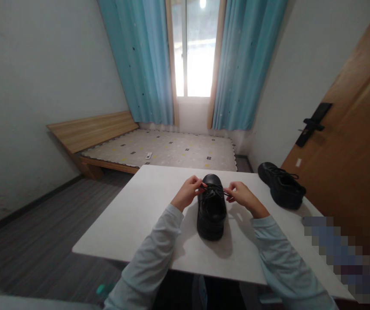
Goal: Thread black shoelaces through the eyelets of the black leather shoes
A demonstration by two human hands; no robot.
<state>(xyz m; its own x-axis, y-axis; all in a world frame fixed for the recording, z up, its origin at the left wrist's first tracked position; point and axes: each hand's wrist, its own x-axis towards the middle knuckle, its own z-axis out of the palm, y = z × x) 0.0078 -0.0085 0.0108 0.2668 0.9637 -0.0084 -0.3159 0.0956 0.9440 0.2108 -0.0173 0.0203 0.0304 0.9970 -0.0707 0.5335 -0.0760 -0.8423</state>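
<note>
Head view: black lace-up shoe (211, 206) upright near the middle of the white counter (133, 219), toe toward the window, heel toward the near edge. Left hand (188, 192) just beside the shoe's left side, fingers (198, 185) pressed together in a pinch on a black shoelace (213, 189) over the tongue. Right hand (241, 195) just beside the shoe's right side, fingers (229, 192) likewise pinching the lace's other end. Lace drawn across the top of the shoe between both hands. Pale blue sleeves on both forearms, reaching in from the bottom edge.

Second black shoe (281, 185) on the counter's far right corner, well apart from the first, lying at an angle. Beyond the counter, a low wooden bed (101, 133) with a patterned mattress (172, 150) and a small white object on it, too small to identify. Blue curtains (146, 60) on either side of a bright window (195, 47). Wooden door (356, 142) with a black handle (312, 122) at the right. Grey plank floor (39, 241) on the left.
</note>
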